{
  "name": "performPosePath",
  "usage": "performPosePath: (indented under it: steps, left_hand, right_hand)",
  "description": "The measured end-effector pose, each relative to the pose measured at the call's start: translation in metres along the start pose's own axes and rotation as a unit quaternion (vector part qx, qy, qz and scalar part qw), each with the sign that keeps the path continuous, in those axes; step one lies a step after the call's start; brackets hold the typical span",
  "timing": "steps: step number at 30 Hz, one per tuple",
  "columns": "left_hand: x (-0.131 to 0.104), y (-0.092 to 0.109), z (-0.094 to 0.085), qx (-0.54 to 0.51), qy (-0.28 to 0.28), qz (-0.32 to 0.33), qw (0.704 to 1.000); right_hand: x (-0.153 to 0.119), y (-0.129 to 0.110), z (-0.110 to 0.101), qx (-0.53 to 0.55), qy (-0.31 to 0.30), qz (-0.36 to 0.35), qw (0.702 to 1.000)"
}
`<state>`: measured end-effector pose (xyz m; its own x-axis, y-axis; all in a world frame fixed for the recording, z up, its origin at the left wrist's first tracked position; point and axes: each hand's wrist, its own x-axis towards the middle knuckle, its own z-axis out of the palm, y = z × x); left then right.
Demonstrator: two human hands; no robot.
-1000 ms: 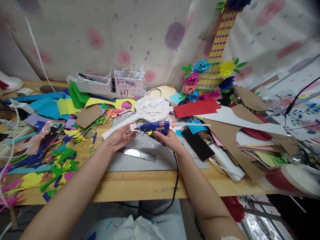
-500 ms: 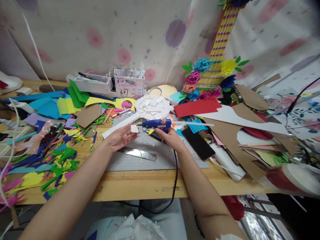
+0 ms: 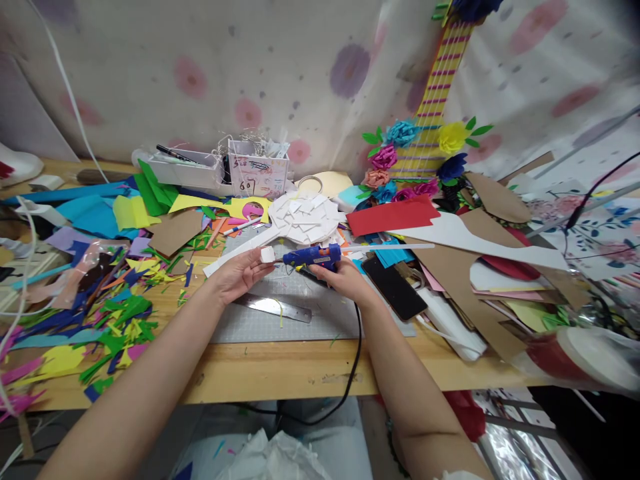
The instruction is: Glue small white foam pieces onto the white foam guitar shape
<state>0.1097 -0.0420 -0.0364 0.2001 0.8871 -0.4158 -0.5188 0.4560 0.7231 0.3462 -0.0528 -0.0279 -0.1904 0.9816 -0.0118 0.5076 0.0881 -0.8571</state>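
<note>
Between its fingers my left hand (image 3: 243,275) holds a small white piece (image 3: 268,254). My right hand (image 3: 345,277) is closed around a blue glue gun (image 3: 313,255), whose nozzle points left and is close to the white piece. A long translucent glue stick (image 3: 395,247) sticks out of the gun's back. Just behind both hands lies a round white shape with a long handle (image 3: 305,219), covered with overlapping white scraps. Under the hands are a grey cutting mat (image 3: 260,330) and a metal ruler (image 3: 275,308).
Colourful paper scraps (image 3: 120,313) cover the left side. A black phone (image 3: 395,288), cardboard and red paper (image 3: 393,215) lie on the right. Behind stand a white box (image 3: 257,170) and a yellow guitar shape with paper flowers (image 3: 435,100). The gun's black cord (image 3: 356,353) hangs over the table edge.
The white piece in my left hand has turned slightly, and the glue gun has shifted a little, with its nozzle nearer the piece. The view has moved slightly.
</note>
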Motion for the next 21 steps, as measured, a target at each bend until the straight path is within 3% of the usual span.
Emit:
performPosePath:
  steps: [2, 4, 7, 9, 13, 21]
  left_hand:
    - [0.001, 0.002, 0.000, -0.009, 0.011, 0.010, 1.000]
    - [0.002, 0.006, -0.001, -0.014, 0.021, 0.029, 0.999]
    - [0.002, 0.013, -0.003, 0.002, 0.046, 0.068, 0.997]
    - [0.002, 0.017, -0.007, 0.034, 0.071, 0.100, 0.992]
    - [0.001, 0.022, -0.017, 0.156, 0.106, 0.173, 0.967]
    - [-0.005, 0.031, -0.040, 0.317, 0.142, 0.233, 0.908]
  right_hand:
    - [-0.001, 0.003, -0.006, -0.023, 0.002, -0.005, 1.000]
    - [-0.003, 0.011, -0.013, -0.038, 0.058, 0.003, 0.998]
    - [-0.005, 0.032, -0.025, -0.082, 0.263, 0.043, 0.960]
    - [-0.005, 0.048, -0.031, -0.150, 0.332, 0.089, 0.927]
    - [-0.001, 0.067, -0.035, -0.236, 0.294, 0.113, 0.919]
    - [0.018, 0.067, -0.024, -0.321, 0.268, 0.190, 0.888]
